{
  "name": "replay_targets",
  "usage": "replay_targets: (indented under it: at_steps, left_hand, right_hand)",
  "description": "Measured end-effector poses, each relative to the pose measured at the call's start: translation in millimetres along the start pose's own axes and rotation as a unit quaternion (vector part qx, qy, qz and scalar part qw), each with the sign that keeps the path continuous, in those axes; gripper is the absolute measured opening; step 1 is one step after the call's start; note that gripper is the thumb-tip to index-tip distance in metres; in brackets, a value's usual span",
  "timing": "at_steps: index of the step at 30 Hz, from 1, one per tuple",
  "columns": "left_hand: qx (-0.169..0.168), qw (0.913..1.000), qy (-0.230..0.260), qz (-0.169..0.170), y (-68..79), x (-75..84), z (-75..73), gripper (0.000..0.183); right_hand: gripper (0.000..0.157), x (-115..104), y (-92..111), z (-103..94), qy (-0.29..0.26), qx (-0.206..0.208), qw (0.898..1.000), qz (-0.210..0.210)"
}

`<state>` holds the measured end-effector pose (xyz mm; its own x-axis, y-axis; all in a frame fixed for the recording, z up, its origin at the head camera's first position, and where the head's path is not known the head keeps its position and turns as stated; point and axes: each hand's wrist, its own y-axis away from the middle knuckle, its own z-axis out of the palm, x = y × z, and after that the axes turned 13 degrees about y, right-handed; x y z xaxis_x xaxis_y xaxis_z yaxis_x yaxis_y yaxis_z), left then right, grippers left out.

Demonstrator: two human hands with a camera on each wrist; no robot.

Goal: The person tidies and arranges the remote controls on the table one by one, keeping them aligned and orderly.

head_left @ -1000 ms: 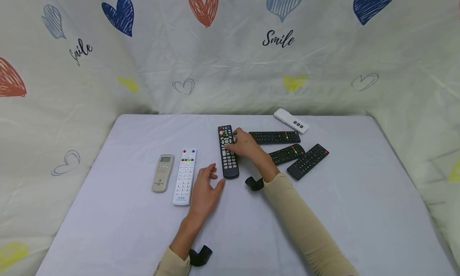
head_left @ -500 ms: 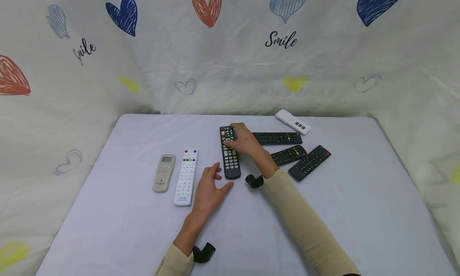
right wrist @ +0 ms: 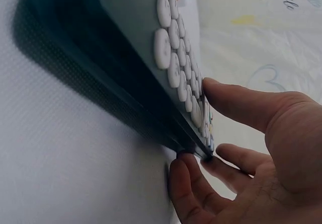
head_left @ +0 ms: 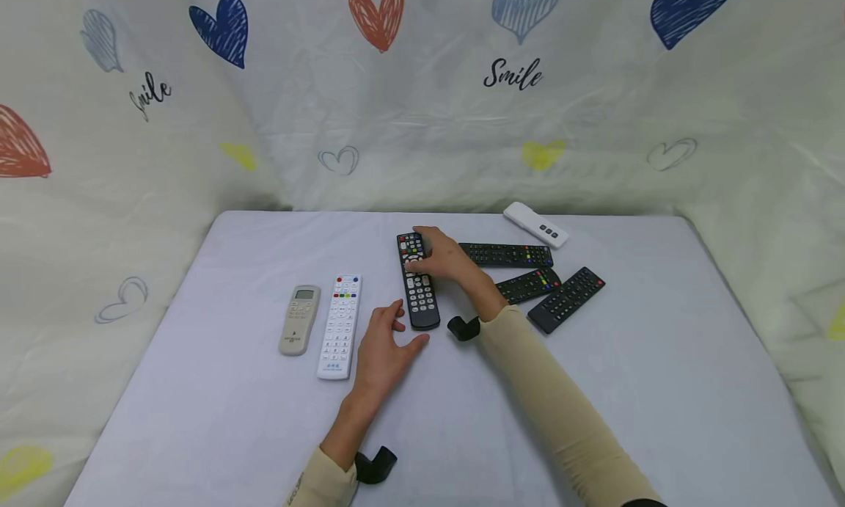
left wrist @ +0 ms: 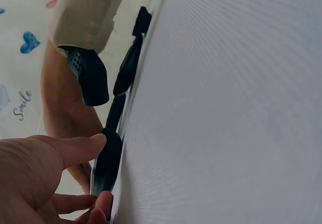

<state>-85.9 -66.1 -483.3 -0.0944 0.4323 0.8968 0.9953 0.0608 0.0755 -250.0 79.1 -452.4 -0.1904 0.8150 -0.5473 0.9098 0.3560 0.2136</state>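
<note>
A black remote control (head_left: 422,301) with pale buttons lies lengthwise near the middle of the white table. My right hand (head_left: 445,259) grips its far part, thumb over the buttons and the other fingers at the far right edge. In the right wrist view the same remote (right wrist: 136,63) slants close over the cloth, with fingertips at its underside. My left hand (head_left: 379,356) hovers at the near end, thumb spread away from loosely bent fingers, holding nothing. A white remote (head_left: 339,327) lies just left of that hand, and a beige one with a small display (head_left: 300,320) lies beyond it.
Right of the gripped remote lie a black remote (head_left: 508,254) set crosswise, a second black one (head_left: 530,283) partly behind the right wrist, and a third (head_left: 568,299) slanting. A white remote (head_left: 535,223) with few buttons sits near the table's back edge. Patterned cloth (head_left: 422,125) hangs behind.
My right hand has slid toward the far end of the black remote, its fingers now at the top edge. The left thumb has spread out to the right.
</note>
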Motion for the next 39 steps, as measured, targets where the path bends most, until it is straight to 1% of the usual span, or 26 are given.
replay_targets:
  at_steps: [10,15,18,21,28,30,35,39]
  left_hand:
    - [0.006,0.9999,-0.001,0.008,0.6,0.3,-1.9,0.075]
    - [0.006,1.0,0.001,0.005,0.6,-1.3,-2.6,0.075]
    - [0.002,1.0,0.002,0.0,1.5,-2.4,-2.9,0.075]
    - [-0.002,1.0,0.002,0.003,2.9,-4.5,-3.5,0.075]
    - [-0.009,0.9999,0.001,-0.006,9.1,-9.1,-10.3,0.079]
    - [-0.011,0.9999,-0.003,-0.003,11.7,-9.5,-12.7,0.08]
    - [-0.017,0.9998,-0.008,-0.005,18.4,-7.5,-16.1,0.08]
    - [-0.017,0.9998,-0.009,-0.004,23.1,-6.3,-17.2,0.078]
  right_hand:
    - [0.088,-3,2,3.8,0.0,0.015,1.0,-0.002]
    - [0.089,-3,5,5.2,-0.013,0.012,1.0,0.003]
    - [0.089,-2,7,6.3,-0.019,0.01,1.0,0.003]
    - [0.087,-1,9,7.4,-0.022,0.011,1.0,0.003]
    - [0.085,-2,12,11.0,-0.02,0.006,1.0,0.005]
    - [0.084,-3,13,11.9,-0.022,0.003,1.0,0.007]
    - [0.083,-4,17,13.8,-0.032,-0.001,0.999,0.01]
    - [0.082,-6,21,15.1,-0.039,0.004,0.999,0.007]
